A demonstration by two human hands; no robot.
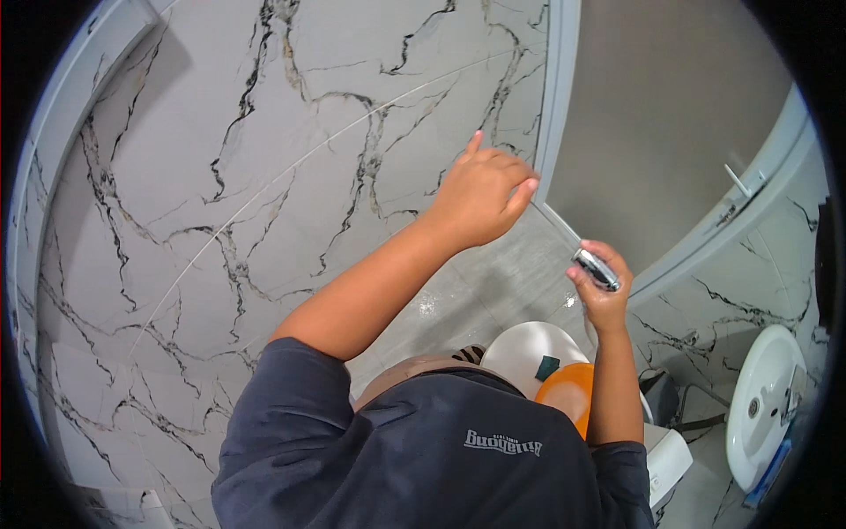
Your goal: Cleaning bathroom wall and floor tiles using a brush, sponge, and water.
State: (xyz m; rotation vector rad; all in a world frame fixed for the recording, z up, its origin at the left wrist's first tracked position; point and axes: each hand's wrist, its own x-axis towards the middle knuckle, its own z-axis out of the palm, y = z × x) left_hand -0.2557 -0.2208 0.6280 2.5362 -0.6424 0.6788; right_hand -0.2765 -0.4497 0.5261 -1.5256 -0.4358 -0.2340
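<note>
My right hand [602,286] is closed around the chrome handle [597,270] of a slim tool. A thin, pale shaft [557,224] runs from that handle up and left. At its far tip my left hand [487,196] is closed, thumb and forefinger together and the little finger raised. The tip itself is hidden by the fingers, and the tool's exact kind does not show. Below my right forearm an orange basin [567,394] rests at a white toilet lid [515,346]. On the lid lies a small dark green piece [547,368], perhaps a pad.
Marbled wall tiles [291,167] rise at the left and ahead. Ahead to the right stands a frosted door [670,132] in a pale frame, with a lever handle [738,182]. A white washbasin [758,406] and a toilet cistern [670,463] are at the right. Grey floor tiles [458,300] show below my hands.
</note>
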